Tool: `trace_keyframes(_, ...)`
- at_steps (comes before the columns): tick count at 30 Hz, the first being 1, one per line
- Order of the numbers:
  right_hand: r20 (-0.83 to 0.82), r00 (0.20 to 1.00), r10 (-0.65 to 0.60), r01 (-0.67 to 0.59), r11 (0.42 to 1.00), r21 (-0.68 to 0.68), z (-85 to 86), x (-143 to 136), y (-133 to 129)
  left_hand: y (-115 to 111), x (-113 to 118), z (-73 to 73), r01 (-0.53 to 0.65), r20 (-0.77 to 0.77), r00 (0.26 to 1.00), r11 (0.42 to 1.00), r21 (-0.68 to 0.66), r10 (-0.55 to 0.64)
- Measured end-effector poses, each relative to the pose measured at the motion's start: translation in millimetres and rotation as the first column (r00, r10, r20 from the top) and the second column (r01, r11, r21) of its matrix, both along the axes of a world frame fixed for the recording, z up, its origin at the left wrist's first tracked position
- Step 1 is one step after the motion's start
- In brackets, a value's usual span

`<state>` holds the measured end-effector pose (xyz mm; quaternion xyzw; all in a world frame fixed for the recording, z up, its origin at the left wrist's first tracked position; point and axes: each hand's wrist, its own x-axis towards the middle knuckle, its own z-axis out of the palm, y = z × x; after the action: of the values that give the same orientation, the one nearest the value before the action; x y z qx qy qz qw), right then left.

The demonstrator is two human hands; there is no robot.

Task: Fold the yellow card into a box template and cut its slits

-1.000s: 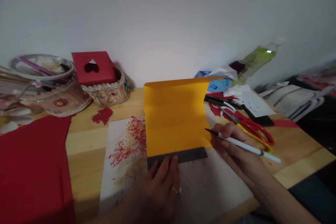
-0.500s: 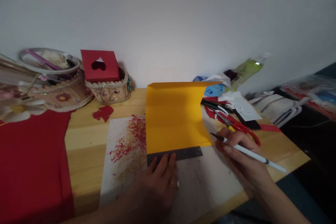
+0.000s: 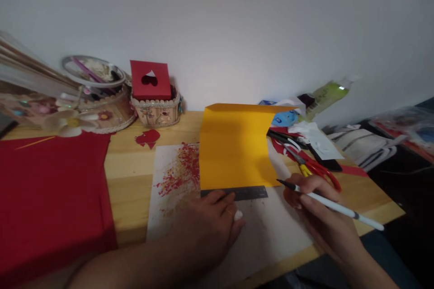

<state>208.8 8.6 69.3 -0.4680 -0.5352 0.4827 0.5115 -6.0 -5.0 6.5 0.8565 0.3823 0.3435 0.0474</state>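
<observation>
A folded yellow-orange sheet point(image 3: 237, 149) stands partly upright on the white paper mat point(image 3: 261, 235). Along its lower edge lies a dark ruler point(image 3: 252, 193). The fingertips of my left hand point(image 3: 213, 223) press on the ruler's left part, and a small white object point(image 3: 238, 215) shows beside its fingers. My right hand point(image 3: 318, 203) grips a white pen point(image 3: 339, 207) between thumb and fingers. The pen's black tip is near the sheet's lower right corner.
Red paper point(image 3: 50, 189) covers the left side, near a red cutout point(image 3: 148, 138). Decorated baskets point(image 3: 159, 114) stand at the back left, one with a red box point(image 3: 150, 80). On the right are red scissors point(image 3: 322, 171), a dark phone-like object point(image 3: 327, 162), tissues point(image 3: 312, 133) and a bottle point(image 3: 327, 97).
The view has shifted left, so most things appear further right. My left hand has turned a little on the ruler, its thumb now more visible. My right hand still holds the pen near the corner.
</observation>
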Motion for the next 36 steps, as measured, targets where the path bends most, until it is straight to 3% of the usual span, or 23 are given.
trace_keyframes(3, 0.068, 0.998, 0.016, -0.018, 0.999, 0.029, -6.1, -6, -4, 2, -6, 9.3, 0.067, 0.181, 0.983, 0.947, -0.314, -0.009)
trace_keyframes(4, 0.101, 0.995, 0.016, -0.020, 0.999, 0.033, -8.4, -8, -5, 4, -8, 13.3, 0.139, 0.284, 0.959, 0.889, -0.437, -0.010)
trace_keyframes(6, 0.220, 0.975, -0.001, -0.011, 0.999, 0.051, -12.1, -10, -6, 9, -12, 20.5, 0.382, 0.545, 0.838, 0.698, -0.605, 0.013)
trace_keyframes(8, 0.407, 0.913, -0.032, -0.006, 0.996, 0.091, -14.6, -9, -5, 15, -14, 24.3, 0.659, 0.782, 0.613, 0.473, -0.584, 0.112)
trace_keyframes(9, 0.498, 0.866, -0.053, -0.010, 0.992, 0.124, -16.2, -8, -4, 18, -15, 24.8, 0.762, 0.854, 0.487, 0.390, -0.517, 0.181)
trace_keyframes(11, 0.633, 0.772, -0.056, -0.066, 0.984, 0.167, -22.4, -4, -1, 23, -14, 23.5, 0.875, 0.911, 0.301, 0.299, -0.381, 0.281)
trace_keyframes(12, 0.676, 0.736, -0.049, -0.108, 0.976, 0.189, -27.8, -1, 1, 25, -14, 22.1, 0.898, 0.919, 0.254, 0.280, -0.340, 0.302)
trace_keyframes(14, 0.743, 0.669, -0.017, -0.229, 0.946, 0.228, -44.0, 6, 5, 27, -13, 18.6, 0.912, 0.929, 0.209, 0.282, -0.299, 0.307)
trace_keyframes(17, 0.812, 0.575, -0.097, -0.374, 0.852, 0.366, -74.3, 16, 15, 29, -13, 13.3, 0.871, 0.939, 0.178, 0.397, -0.289, 0.294)
trace_keyframes(19, 0.823, 0.548, -0.150, -0.378, 0.834, 0.403, -90.2, 20, 21, 31, -13, 11.1, 0.815, 0.942, 0.212, 0.485, -0.318, 0.261)
trace_keyframes(21, 0.823, 0.551, -0.143, -0.419, 0.805, 0.420, -97.9, 21, 28, 33, -14, 10.7, 0.777, 0.936, 0.279, 0.522, -0.351, 0.213)
trace_keyframes(24, 0.811, 0.582, -0.066, -0.504, 0.753, 0.423, -94.5, 19, 33, 36, -15, 12.0, 0.754, 0.921, 0.352, 0.533, -0.384, 0.166)
trace_keyframes(28, 0.769, 0.637, 0.044, -0.448, 0.834, 0.323, -76.4, 12, 29, 40, -16, 13.1, 0.687, 0.889, 0.415, 0.574, -0.445, 0.193)
trace_keyframes(31, 0.742, 0.664, 0.097, -0.448, 0.845, 0.291, -67.1, 8, 25, 40, -17, 14.6, 0.623, 0.856, 0.453, 0.597, -0.505, 0.251)
trace_keyframes(33, 0.741, 0.663, 0.107, -0.451, 0.847, 0.281, -65.3, 6, 24, 40, -19, 16.8, 0.466, 0.770, 0.559, 0.651, -0.599, 0.307)
trace_keyframes(36, 0.742, 0.660, 0.120, -0.452, 0.852, 0.265, -66.0, 5, 23, 39, -20, 20.8, 0.135, 0.532, 0.765, 0.717, -0.684, 0.364)
